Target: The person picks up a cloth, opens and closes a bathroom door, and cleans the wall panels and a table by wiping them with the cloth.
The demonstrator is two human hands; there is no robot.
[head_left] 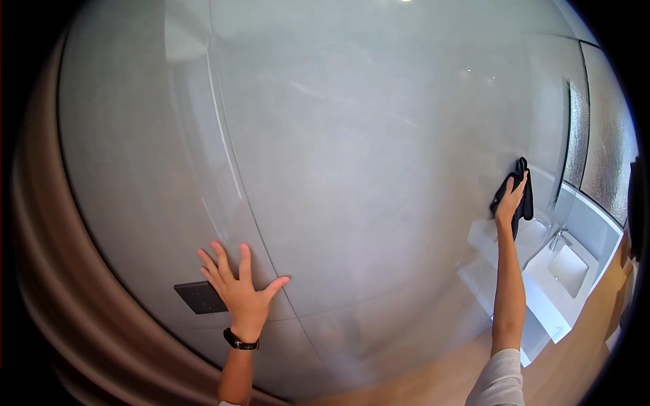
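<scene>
My left hand (244, 298) lies flat with its fingers spread on a glossy grey wall panel (365, 169), beside a black switch plate (200, 298). A dark watch circles that wrist. Out to the right, my arm is stretched far and my right hand (511, 201) presses a black cloth (525, 203) against the same wall. The cloth is bunched, with folds showing around the fingers. A thin vertical seam runs through the panel close to my left thumb.
At the right stands a white washbasin (570, 271) with a chrome faucet (558, 238), under a textured glass window (604, 135). A brown curtain (51, 257) hangs along the left edge. The wood-look floor (420, 379) shows below.
</scene>
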